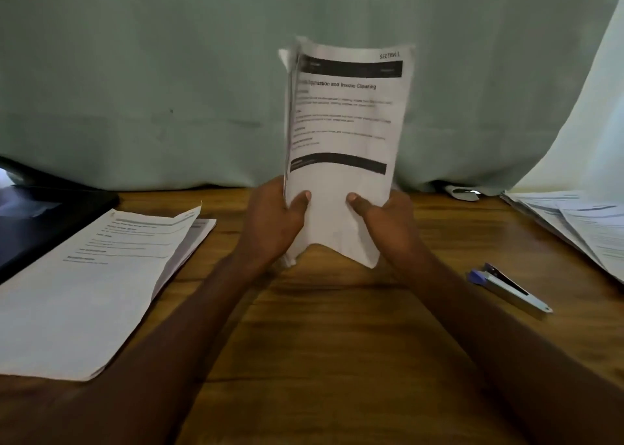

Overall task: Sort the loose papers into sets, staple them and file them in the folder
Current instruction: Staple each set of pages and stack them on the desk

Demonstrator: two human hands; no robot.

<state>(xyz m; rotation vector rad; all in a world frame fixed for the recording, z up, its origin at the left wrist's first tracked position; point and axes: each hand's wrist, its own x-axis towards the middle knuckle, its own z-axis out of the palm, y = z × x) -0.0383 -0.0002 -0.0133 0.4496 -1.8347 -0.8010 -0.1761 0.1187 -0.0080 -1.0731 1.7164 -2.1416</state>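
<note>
A set of printed papers (341,130) stands upright on its lower edge above the wooden table (324,326), top sheet marked "SECTION 1". My left hand (273,223) grips its lower left side, thumb on the front. My right hand (385,223) grips the lower right side the same way. Another paper stack (87,286) lies flat at the left with its top right corner lifted. A dark folder (37,222) lies at the far left, partly under that stack. A stapler (508,287) with a blue end lies on the table at the right.
More loose papers (580,228) are fanned out at the far right edge. A pale green curtain (169,73) hangs right behind the table. A small white object (462,193) lies at the curtain's foot, back right.
</note>
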